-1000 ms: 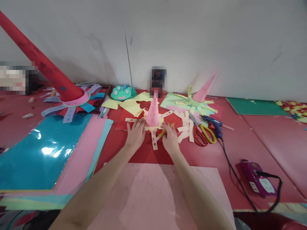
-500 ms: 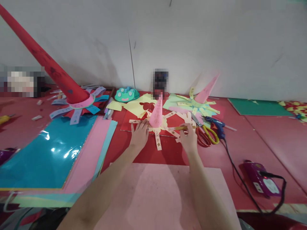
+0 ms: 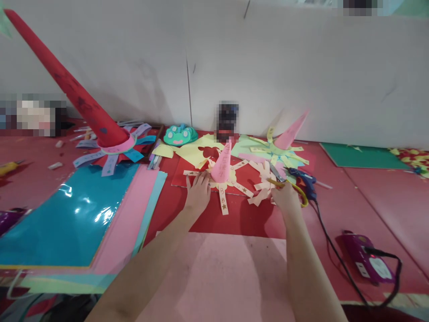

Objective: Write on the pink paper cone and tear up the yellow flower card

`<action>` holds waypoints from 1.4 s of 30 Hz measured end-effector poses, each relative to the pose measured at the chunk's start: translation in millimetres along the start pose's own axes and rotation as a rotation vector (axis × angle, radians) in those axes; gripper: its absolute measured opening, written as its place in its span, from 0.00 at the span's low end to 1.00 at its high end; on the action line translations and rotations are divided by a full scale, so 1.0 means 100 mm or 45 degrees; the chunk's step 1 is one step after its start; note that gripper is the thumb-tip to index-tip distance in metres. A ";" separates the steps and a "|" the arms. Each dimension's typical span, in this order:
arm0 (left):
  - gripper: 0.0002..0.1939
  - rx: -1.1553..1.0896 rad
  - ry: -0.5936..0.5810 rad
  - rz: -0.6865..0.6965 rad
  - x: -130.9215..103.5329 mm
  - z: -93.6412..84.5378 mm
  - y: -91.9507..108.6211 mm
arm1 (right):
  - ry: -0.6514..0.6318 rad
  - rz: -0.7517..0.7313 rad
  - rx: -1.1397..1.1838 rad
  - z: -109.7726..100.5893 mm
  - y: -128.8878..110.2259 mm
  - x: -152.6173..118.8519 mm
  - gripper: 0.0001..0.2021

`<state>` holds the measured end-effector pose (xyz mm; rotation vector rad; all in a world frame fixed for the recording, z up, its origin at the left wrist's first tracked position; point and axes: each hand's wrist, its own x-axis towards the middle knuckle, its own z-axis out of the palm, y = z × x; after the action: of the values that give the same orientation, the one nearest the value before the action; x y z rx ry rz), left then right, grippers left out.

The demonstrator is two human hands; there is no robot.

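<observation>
A small pink paper cone (image 3: 221, 167) with writing on it stands on a scalloped cream paper base. Lettered and starred paper strips (image 3: 222, 199) spread out from that base. My left hand (image 3: 198, 191) rests at the base's left side, fingers extended over the paper and close to the cone. To the right, my right hand (image 3: 287, 197) grips a gold-yellow pen (image 3: 275, 182), its fingers partly hidden by the hand itself. It is over the scissors (image 3: 303, 197), covering much of their handles. Cream paper offcuts (image 3: 263, 179) lie left of that hand.
A blue glue gun (image 3: 303, 179) lies at the right, its cord running to a purple power block (image 3: 365, 261). Another pink cone (image 3: 291, 132) stands behind. At left are a tall red cone (image 3: 82, 100) and a blue sheet (image 3: 83, 214). Pink board (image 3: 217, 268) lies in front.
My right hand has moved right with the pen, from the strips to over the scissors. My left hand stays beside the cone. The view has shifted slightly.
</observation>
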<state>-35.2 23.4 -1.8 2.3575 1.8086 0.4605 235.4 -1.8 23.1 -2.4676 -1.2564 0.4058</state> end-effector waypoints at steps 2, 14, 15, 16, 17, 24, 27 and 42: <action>0.22 -0.008 0.013 0.006 0.00 0.01 0.00 | 0.019 0.027 0.081 0.00 -0.07 -0.04 0.20; 0.22 -0.091 0.072 -0.019 -0.01 0.00 0.00 | -0.198 -0.585 0.801 0.22 -1.06 -0.28 0.24; 0.23 -0.101 0.073 -0.035 0.00 -0.01 0.01 | -0.221 -0.605 0.815 0.28 -1.09 -0.28 0.26; 0.24 -0.117 0.074 -0.049 0.00 -0.01 0.01 | -0.234 -0.606 0.823 0.35 -1.12 -0.28 0.27; 0.24 -0.138 0.078 -0.056 0.00 -0.02 0.01 | -0.252 -0.604 0.816 0.41 -1.13 -0.28 0.28; 0.23 -0.451 0.444 -0.073 0.01 -0.14 0.01 | -0.298 -0.571 0.685 0.53 -1.15 -0.24 0.24; 0.22 -0.593 0.592 -0.131 0.00 -0.18 -0.01 | -0.313 -0.612 0.773 0.47 -1.13 -0.23 0.23; 0.22 -0.974 0.678 -0.298 0.04 -0.14 -0.08 | -0.369 -0.567 1.350 -0.27 -1.10 -0.23 0.18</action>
<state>-45.9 28.1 9.4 1.5620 1.6151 1.5256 153.8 36.0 96.2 -1.2402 -1.1882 1.0017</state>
